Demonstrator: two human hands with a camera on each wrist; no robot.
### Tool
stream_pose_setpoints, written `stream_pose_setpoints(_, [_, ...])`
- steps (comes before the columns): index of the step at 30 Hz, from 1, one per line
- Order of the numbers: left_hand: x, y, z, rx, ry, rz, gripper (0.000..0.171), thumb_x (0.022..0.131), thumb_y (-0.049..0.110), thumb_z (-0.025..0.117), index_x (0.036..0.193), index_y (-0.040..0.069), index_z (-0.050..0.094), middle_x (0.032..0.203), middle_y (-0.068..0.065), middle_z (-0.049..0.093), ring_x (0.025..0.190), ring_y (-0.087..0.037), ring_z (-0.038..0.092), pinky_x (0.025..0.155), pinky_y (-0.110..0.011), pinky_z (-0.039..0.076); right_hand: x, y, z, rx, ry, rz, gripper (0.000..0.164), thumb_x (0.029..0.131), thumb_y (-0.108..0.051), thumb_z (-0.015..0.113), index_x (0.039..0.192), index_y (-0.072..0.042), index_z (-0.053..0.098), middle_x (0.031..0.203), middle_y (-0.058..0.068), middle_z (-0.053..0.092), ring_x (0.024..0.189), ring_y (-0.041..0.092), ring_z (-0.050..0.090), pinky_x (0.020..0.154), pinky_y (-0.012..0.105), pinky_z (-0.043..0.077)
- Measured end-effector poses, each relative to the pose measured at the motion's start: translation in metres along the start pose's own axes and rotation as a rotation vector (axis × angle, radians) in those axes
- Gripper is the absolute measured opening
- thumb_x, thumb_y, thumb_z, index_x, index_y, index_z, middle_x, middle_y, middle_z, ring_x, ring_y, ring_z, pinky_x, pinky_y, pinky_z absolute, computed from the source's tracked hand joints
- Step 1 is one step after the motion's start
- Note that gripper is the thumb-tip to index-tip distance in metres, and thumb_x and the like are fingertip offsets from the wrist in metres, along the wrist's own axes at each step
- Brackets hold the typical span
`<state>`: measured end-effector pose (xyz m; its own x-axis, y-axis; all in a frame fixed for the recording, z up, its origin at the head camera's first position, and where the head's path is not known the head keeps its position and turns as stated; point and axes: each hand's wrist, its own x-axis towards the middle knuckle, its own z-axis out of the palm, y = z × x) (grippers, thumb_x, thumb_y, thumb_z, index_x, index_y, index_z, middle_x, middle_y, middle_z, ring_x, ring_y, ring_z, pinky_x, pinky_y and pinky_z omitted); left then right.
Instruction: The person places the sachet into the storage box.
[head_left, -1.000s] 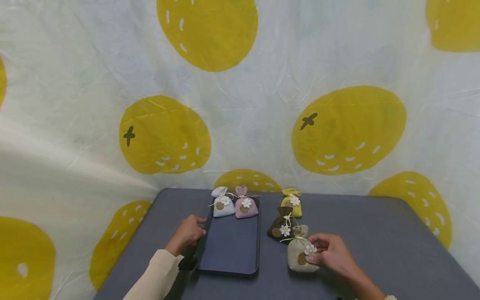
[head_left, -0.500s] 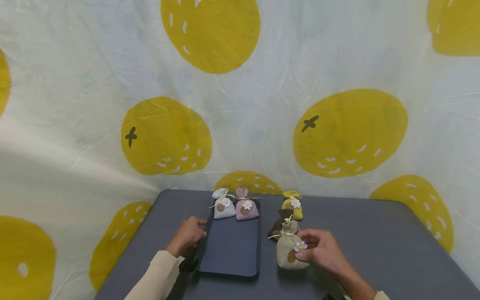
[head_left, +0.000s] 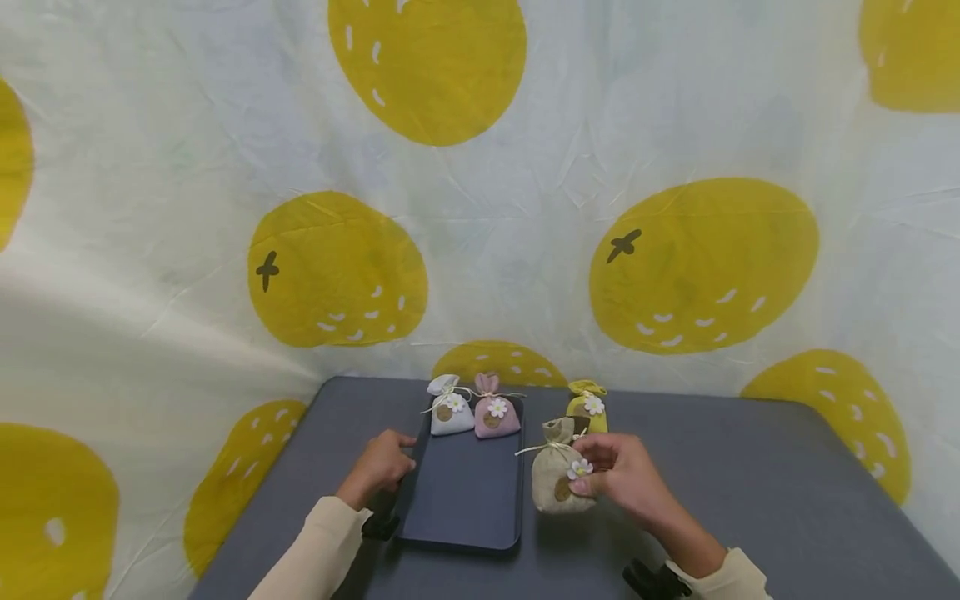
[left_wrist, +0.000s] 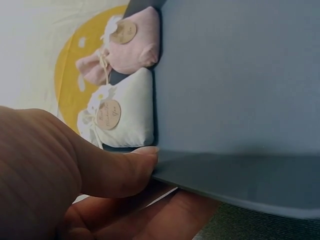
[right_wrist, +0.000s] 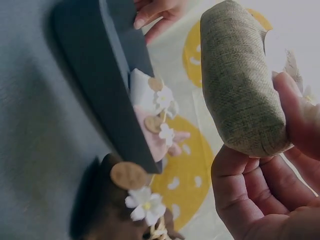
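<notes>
Left sleeve [head_left: 311, 546]: cream, over the left side of the desk [head_left: 765, 492]; a black band [head_left: 381, 527] sits at your wrist;
Left hand [head_left: 382, 462]: narrow, pinching the tray [head_left: 461, 500] by its left edge; your thumb lies over the wall, your fingers on the outside;
Tray: dark and shallow, left of the desk's middle; its far end comes close to the desk's far edge;
White pouch [head_left: 450, 427]: in the tray's far left corner, neck toward the far edge; it bears a white flower and a round tag [left_wrist: 108, 115] with writing;
Pink pouch [head_left: 498, 427]: in the tray's far right corner, just beside the white one; its neck also points to the far edge;
Beige pouch [head_left: 552, 477]: held upright above the desk, just off the tray's right edge and apart from it; a cord ties its neck;
Brown pouch [right_wrist: 111, 212]: on the desk near the tray's right edge; from the head view the beige pouch hides most of it;
Yellow pouch [head_left: 597, 423]: on the desk, right of the tray's far right corner, partly covered in the head view;
Right hand [head_left: 621, 482]: narrow, holding the beige pouch by its right side; your thumb is in front, your fingers behind;
Right sleeve [head_left: 723, 577]: cream, over the desk's near edge
</notes>
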<state>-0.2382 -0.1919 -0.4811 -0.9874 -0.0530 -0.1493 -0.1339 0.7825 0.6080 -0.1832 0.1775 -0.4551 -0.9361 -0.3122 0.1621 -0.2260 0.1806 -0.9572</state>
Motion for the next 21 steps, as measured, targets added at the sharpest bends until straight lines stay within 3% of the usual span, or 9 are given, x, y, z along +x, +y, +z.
stream_pose_setpoints(7, [0.002,0.002,0.001,0.016,-0.006,-0.005,0.045,0.082,-0.002,0.066,0.127,0.004,0.067,0.121,-0.028,0.066,0.047,-0.016,0.057,0.043,-0.029,0.048,0.015,-0.011,0.012,0.018,0.002,-0.012,0.038,0.067,0.003,0.081,0.102,0.010,0.068,0.081,-0.003,0.073,0.072,0.010,0.070,0.063,0.028,0.056])
stream_pose_setpoints(16, [0.002,0.002,0.000,0.028,-0.015,0.017,0.045,0.082,-0.003,0.066,0.126,0.001,0.066,0.126,-0.028,0.064,0.058,-0.018,0.061,0.046,-0.029,0.051,0.038,-0.023,0.031,0.029,-0.044,-0.084,0.034,0.069,0.002,0.081,0.100,0.006,0.069,0.084,0.010,0.073,0.071,0.012,0.069,0.060,0.030,0.055])
stream_pose_setpoints(21, [0.001,0.003,0.000,0.025,-0.014,0.020,0.044,0.081,-0.003,0.066,0.125,0.001,0.067,0.124,-0.027,0.065,0.056,-0.017,0.060,0.045,-0.029,0.050,0.048,-0.030,0.041,0.018,-0.051,-0.109,0.033,0.069,0.003,0.081,0.100,0.004,0.071,0.086,0.017,0.073,0.070,0.013,0.068,0.060,0.030,0.055])
